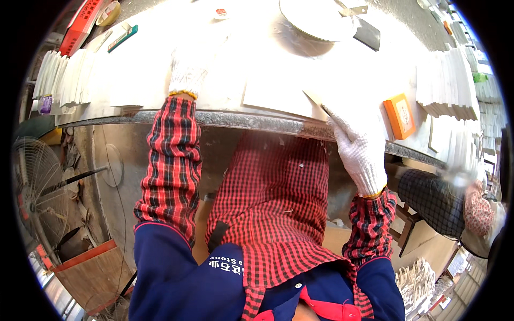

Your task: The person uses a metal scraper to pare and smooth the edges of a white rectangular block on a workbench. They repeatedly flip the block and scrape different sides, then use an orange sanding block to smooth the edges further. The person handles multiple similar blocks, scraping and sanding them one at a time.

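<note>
White knitted gloves cover both my hands. My left hand (188,72) reaches out over the bright tabletop, its fingers lost in glare. At the table's front edge, my right hand (360,152) is closed round a thin flat-bladed scraper (316,101), mostly washed out, with only a dark edge showing. The scraper points toward a pale flat slab (276,97), which lies between my hands along the front edge. To the right of my right hand stands an orange box (399,116).
Upright stacks of white slabs line the left (77,77) and right (447,80) of the table (241,122). A round white pan (313,18) sits at the back beside a dark flat blade (368,35). A green box cutter (123,38) lies back left. A floor fan (40,187) stands lower left; another person (444,200) is at right.
</note>
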Tool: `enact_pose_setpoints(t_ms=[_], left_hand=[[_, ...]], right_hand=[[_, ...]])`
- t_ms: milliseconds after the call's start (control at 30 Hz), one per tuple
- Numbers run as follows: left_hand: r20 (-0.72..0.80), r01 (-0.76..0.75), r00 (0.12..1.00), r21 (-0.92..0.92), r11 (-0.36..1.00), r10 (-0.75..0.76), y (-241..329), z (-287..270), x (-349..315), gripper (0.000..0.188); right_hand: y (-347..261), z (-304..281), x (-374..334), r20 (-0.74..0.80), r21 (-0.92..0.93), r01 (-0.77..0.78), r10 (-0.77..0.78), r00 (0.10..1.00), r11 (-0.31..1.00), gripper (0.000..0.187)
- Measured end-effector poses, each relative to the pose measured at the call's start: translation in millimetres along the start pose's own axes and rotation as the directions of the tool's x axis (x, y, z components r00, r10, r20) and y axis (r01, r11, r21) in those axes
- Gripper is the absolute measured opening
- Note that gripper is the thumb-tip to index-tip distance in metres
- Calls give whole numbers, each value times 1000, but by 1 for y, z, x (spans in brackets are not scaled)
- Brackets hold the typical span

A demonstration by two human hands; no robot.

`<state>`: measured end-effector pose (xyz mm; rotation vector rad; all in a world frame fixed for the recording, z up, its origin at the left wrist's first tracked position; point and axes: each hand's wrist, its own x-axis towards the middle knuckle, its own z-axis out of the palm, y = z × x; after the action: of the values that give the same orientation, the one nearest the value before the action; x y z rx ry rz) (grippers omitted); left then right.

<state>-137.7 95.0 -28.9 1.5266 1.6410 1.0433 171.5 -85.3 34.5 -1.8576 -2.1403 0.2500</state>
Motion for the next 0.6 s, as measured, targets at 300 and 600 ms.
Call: enact_pose_setpoints(t_ms=[300, 600], left_hand=[[61, 129, 989, 100, 987, -135, 32, 5, 31, 65], [94, 203, 970, 198, 959, -225, 53, 5, 33, 58]], right_hand=[[-16, 5, 16, -4, 67, -89, 89, 996, 994, 27], [-11, -1, 7, -49, -110, 89, -95, 994, 990, 26]])
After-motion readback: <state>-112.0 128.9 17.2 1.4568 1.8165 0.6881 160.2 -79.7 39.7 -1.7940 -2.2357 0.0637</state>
